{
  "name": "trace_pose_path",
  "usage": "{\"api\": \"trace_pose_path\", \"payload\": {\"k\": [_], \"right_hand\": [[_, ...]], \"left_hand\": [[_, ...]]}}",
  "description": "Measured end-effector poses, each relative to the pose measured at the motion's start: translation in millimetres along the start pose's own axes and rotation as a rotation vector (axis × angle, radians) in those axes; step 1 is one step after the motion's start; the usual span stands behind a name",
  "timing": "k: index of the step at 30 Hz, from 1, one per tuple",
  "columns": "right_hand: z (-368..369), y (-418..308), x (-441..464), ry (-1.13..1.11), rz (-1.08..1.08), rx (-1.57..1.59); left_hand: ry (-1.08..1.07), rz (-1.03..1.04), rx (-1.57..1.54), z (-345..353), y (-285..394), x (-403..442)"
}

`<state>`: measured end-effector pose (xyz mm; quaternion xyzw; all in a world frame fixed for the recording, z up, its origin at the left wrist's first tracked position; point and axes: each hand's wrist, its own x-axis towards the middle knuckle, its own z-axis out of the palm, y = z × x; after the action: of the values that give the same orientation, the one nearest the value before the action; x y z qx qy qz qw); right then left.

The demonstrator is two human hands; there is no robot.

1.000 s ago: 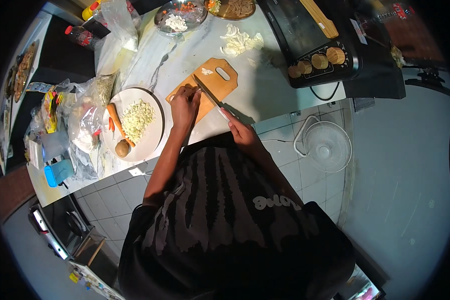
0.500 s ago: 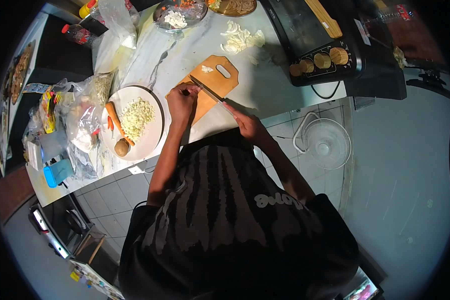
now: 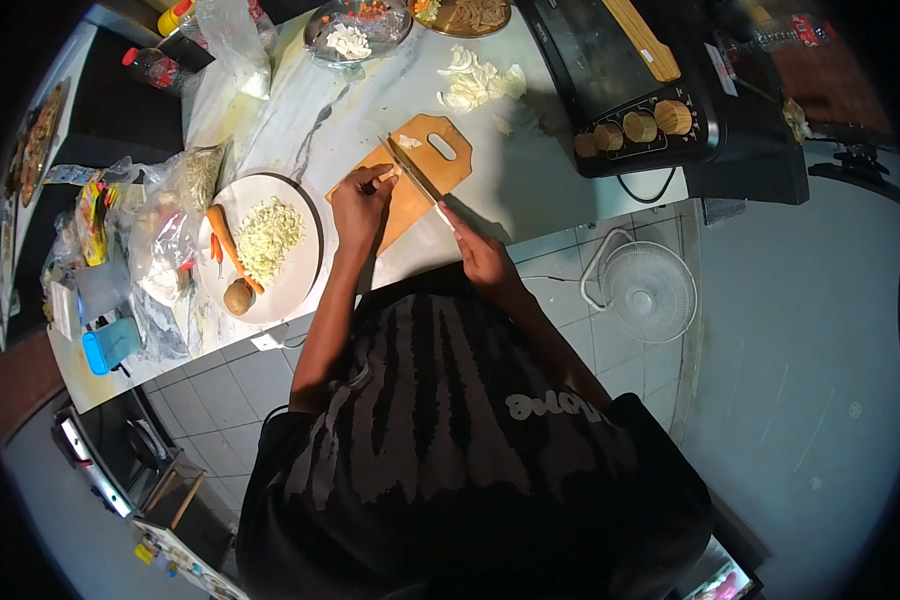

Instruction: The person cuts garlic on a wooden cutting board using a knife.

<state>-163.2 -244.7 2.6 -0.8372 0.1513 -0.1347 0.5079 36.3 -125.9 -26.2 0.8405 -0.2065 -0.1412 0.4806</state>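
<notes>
My right hand (image 3: 482, 254) grips a kitchen knife (image 3: 416, 174) by its handle, the blade slanting across the wooden cutting board (image 3: 438, 182). On the board's left side, my left hand (image 3: 362, 206) is closed with bent fingertips near the blade. What it pinches is small and mostly hidden; a pale bit shows at the fingertips. A few thin white slices (image 3: 408, 142) lie on the board beyond the knife tip. To the left, a white plate (image 3: 292, 285) bears chopped pale vegetable (image 3: 270, 240), carrots (image 3: 223, 233) and a round brown vegetable (image 3: 238, 296).
Pale leafy scraps (image 3: 482, 82) lie on the counter behind the board. A glass bowl (image 3: 358, 40) holds white and orange pieces. A black electric grill (image 3: 620, 80) stands at the right. Plastic bags (image 3: 170, 230) crowd the left side. A fan (image 3: 648, 290) is on the floor.
The knife has shifted slightly, its blade now lying more steeply across the board. My right hand has moved a little left and down. My left hand stays nearly in place.
</notes>
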Motion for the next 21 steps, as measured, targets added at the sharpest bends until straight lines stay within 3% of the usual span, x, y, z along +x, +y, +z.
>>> {"api": "trace_pose_path", "payload": {"k": [3, 5, 10, 15, 21], "right_hand": [[-5, -4, 1, -0.036, 0.158, 0.051], [-7, -3, 2, -0.031, 0.125, 0.047], [-7, 3, -1, 0.019, 0.045, 0.016], [-3, 4, -9, -0.036, 0.195, -0.001], [-1, 1, -11, -0.052, 0.202, 0.023]], "left_hand": [[-0.028, 0.015, 0.047, -2, 5, 2], [-0.071, 0.124, 0.055, -2, 4, 3], [-0.006, 0.059, 0.034, 0, 8, 2], [0.043, 0.154, 0.109, 5, 14, -6], [0.061, 0.174, 0.155, 10, 14, -11]]}}
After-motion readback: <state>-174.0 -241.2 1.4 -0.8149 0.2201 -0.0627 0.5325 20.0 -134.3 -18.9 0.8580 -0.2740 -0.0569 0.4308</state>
